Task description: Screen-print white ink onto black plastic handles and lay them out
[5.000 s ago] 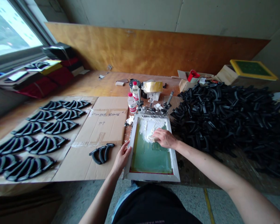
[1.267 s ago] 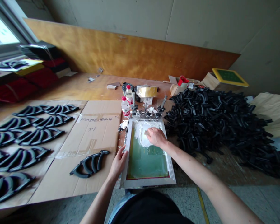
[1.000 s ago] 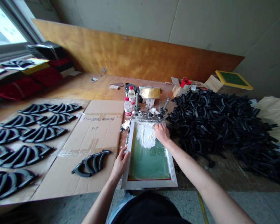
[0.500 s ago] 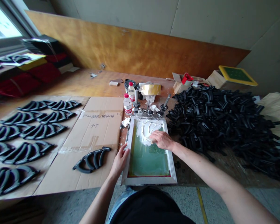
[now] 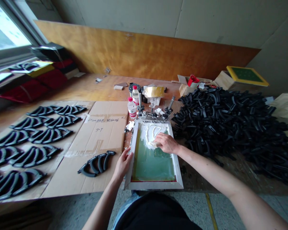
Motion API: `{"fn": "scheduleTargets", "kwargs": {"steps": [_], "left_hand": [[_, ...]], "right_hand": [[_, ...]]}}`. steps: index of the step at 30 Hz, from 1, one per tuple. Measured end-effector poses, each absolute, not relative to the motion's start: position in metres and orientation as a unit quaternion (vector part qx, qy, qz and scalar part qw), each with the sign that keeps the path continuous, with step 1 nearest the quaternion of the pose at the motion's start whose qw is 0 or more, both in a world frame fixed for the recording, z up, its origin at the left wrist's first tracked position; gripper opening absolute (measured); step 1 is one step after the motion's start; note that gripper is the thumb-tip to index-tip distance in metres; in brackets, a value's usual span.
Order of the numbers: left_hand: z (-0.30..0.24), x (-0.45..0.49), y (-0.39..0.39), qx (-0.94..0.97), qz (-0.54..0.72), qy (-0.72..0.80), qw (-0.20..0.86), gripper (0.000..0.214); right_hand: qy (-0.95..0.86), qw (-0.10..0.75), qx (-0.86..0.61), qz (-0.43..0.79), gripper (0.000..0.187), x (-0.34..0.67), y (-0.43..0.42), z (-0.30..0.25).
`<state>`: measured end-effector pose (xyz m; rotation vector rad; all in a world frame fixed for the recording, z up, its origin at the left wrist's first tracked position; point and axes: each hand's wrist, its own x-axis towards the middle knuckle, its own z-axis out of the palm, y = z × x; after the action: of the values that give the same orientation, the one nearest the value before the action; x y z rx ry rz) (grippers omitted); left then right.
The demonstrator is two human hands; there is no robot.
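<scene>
A screen printing frame [image 5: 177,171] lies on the bench in front of me, its green mesh [image 5: 150,167] framed in metal. Thick white ink [image 5: 147,132] is smeared over the mesh's far part. My right hand [image 5: 166,143] is closed on a small pale scraper [image 5: 156,145], mostly hidden by the fingers, at the near edge of the ink. At the frame's left side, my left hand [image 5: 124,162] grips the metal edge, thumb on top and fingers partly hidden. A metal hinge clamp [image 5: 153,117] joins the frame's far end.
Left on cardboard [image 5: 98,129] lie rows of black curved ribbed parts [image 5: 35,156], with one single part [image 5: 97,164] nearer the frame. A big heap of black parts [image 5: 216,121] covers the right side. Two red-capped bottles [image 5: 132,108] and a tape roll [image 5: 153,92] stand behind the clamp.
The view has shifted slightly, so the surroundings sit a little lower and further right. Both hands keep almost the same places on the frame and the ink.
</scene>
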<state>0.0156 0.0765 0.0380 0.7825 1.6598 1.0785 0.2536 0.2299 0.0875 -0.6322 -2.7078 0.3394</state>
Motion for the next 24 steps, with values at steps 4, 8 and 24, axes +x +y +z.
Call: {"fn": "scheduleTargets", "kwargs": {"steps": [4,8,24], "left_hand": [[0.069,0.014,0.075,0.315,0.440,0.670,0.508,0.075],[0.115,0.008,0.079,0.338,0.463,0.667,0.476,0.066],[0.123,0.074,0.116,0.198,0.547,0.556,0.594,0.057]], "right_hand": [[-0.911,0.189,-0.338,0.139,0.039,0.234,0.272,0.113],[-0.854,0.219,-0.466,0.078,0.059,0.240,0.314,0.135],[-0.872,0.188,-0.435,0.120,0.011,0.255,0.208,0.046]]}}
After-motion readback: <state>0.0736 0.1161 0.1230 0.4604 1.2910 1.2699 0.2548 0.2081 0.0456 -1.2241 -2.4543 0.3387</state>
